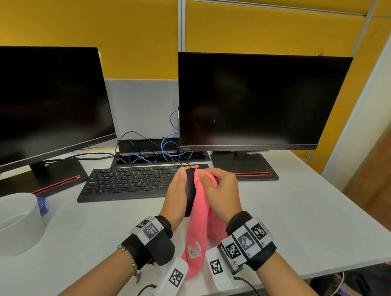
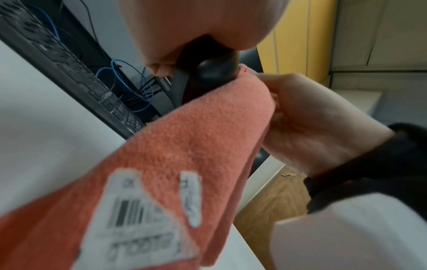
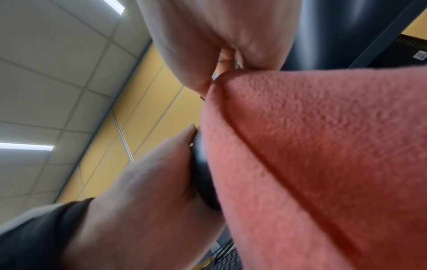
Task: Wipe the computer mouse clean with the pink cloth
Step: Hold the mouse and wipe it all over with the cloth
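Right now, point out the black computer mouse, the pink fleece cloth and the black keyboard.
black computer mouse (image 1: 189, 189), head view, its curved back.
pink fleece cloth (image 1: 200, 215), head view, the hanging middle fold.
black keyboard (image 1: 127, 182), head view, centre key rows.

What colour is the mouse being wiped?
Black; the mouse shows best in the head view, against the pink cloth.

mouse (image 1: 189, 191) left of cloth (image 1: 200, 219), both before keyboard (image 1: 129, 180), monitors (image 1: 260, 101) behind.

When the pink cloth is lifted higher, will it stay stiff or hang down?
Probably floppy: the pink cloth drapes in folds below the right hand. It looks light. Its fleecy surface likely grips the mouse rather than slipping.
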Tool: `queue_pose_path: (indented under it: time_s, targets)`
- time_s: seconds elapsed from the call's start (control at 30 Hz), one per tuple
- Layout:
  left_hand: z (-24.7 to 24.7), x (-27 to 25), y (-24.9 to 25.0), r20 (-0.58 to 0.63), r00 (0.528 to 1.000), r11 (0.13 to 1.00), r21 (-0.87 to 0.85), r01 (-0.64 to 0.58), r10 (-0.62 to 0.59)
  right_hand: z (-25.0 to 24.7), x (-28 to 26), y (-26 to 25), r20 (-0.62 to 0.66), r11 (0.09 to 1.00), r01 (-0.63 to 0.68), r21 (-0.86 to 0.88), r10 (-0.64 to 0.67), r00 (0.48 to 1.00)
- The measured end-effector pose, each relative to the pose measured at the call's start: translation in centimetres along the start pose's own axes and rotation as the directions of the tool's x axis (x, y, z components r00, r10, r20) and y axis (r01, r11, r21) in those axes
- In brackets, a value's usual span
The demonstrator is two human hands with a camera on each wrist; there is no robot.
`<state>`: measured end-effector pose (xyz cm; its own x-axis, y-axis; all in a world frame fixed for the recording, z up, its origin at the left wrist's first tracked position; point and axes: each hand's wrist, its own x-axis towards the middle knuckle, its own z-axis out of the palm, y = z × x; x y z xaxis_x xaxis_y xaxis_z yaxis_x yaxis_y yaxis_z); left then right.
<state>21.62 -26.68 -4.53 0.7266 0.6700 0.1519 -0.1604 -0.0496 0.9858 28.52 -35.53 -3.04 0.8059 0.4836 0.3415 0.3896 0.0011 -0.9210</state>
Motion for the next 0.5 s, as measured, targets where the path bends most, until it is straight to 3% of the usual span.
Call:
queue_pose_path:
  time_s: [0.27,0.4,0.5]
  targets:
    - [-0.5,0.0,-0.8,0.003,1.0,0.999,-0.047,0.018,-0.018,-0.4,-0.3,0.4,0.145,0.998,-0.047,-0.048,0.054,0.988]
    - [-0.2,0.1,-0.3,0.01,1.0,0.997,-0.075,0.03,-0.03,-0.1,-0.8,0.7,0.039,1.0,-0.022,-0.003,0.022,0.999]
    - [-0.1,0.3,0.4,0.003,0.992,0.98,-0.157,0.122,-0.123,-0.6,-0.2,0.9,-0.051,0.999,-0.023,0.03,0.025,0.998]
